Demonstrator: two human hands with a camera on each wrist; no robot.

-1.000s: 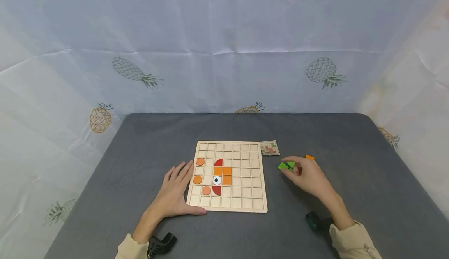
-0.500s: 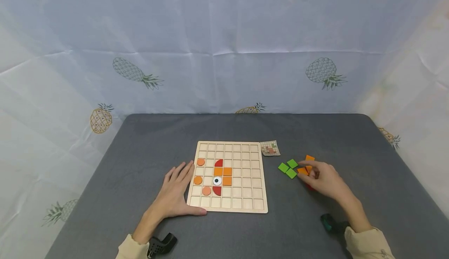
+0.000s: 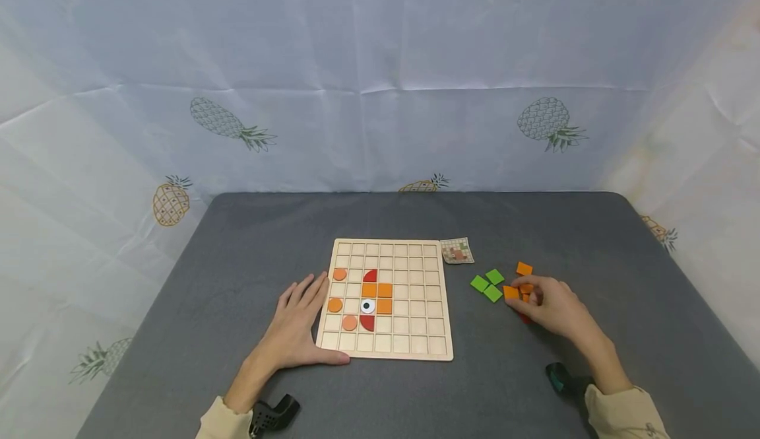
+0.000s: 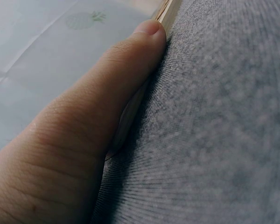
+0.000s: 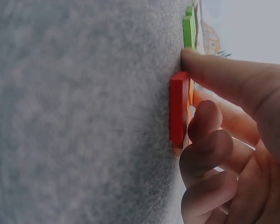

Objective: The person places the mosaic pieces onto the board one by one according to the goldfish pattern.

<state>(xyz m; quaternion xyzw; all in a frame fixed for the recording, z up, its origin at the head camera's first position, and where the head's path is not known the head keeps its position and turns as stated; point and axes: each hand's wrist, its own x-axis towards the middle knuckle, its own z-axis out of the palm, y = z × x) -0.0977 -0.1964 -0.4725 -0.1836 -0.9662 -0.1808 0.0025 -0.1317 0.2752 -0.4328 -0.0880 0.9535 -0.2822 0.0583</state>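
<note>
A wooden grid board lies on the table, with round orange pieces, orange squares, red quarter-circles and an eye piece in its left half. My left hand rests at the board's near left corner, fingers spread along the side. In the left wrist view, its thumb lies along the board's front edge. To the right, my right hand pinches an orange square tile between thumb and index finger, low over the table. A red piece lies beside the curled fingers.
Several green square tiles lie left of the right hand. Another orange tile sits just beyond it, and more orange shows under the fingers. A small printed card lies at the board's upper right corner. Pineapple-print cloth hangs behind.
My right hand has moved right from the green tiles to the orange ones, and the orange tile at its fingertips has turned slightly. The left hand and board have stayed put.
</note>
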